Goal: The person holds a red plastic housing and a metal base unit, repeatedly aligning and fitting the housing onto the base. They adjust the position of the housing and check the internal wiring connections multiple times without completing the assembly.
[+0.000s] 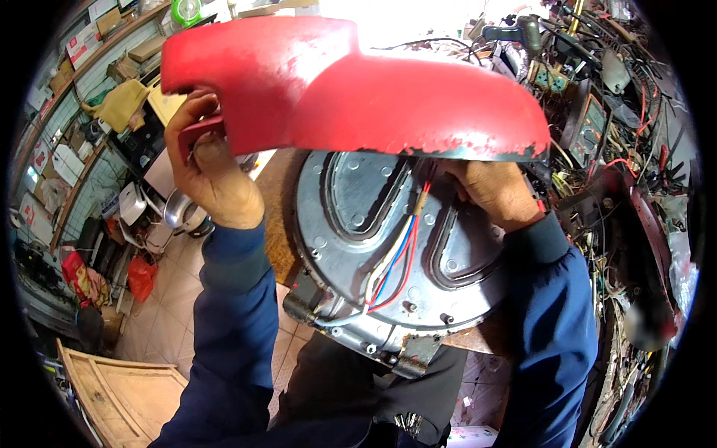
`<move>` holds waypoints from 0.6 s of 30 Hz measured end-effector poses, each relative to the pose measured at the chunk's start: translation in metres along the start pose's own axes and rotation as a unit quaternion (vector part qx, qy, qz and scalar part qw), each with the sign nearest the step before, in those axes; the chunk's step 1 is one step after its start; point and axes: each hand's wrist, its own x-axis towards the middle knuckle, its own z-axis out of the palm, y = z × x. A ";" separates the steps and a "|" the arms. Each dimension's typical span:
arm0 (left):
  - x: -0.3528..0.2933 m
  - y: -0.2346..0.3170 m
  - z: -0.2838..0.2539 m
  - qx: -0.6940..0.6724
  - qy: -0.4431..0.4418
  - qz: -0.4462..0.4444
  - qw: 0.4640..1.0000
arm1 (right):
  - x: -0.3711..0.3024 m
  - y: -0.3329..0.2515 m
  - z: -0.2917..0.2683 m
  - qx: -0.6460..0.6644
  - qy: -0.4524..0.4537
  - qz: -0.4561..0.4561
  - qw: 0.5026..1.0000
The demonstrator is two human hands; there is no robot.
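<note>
A red painted cover [328, 89] with a domed right part, its lower rim chipped, is tilted up in front of me. My left hand [213, 164] grips its left edge, thumb over a notched corner. My right hand [497, 190] reaches under the rim at the right with curled fingers. The rim hides its fingertips, so what they hold cannot be made out. Below lies a round grey metal housing [351, 261] with raised oval ribs and a hinge-like bracket [418, 355] at its near edge. Red, blue and white wires [399, 257] run from the housing up under the cover, close to my right hand.
The housing sits on a brown wooden bench [281, 224]. Tangled cables and tools crowd the right side, with a multimeter [592, 123] among them. Shelves with boxes [82, 45] line the left. A metal pot [184, 211] and a wooden panel [123, 392] stand lower left.
</note>
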 end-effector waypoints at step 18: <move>-0.002 0.010 0.002 -0.014 -0.003 -0.024 1.000 | 0.000 0.013 -0.003 0.068 -0.006 -0.036 0.997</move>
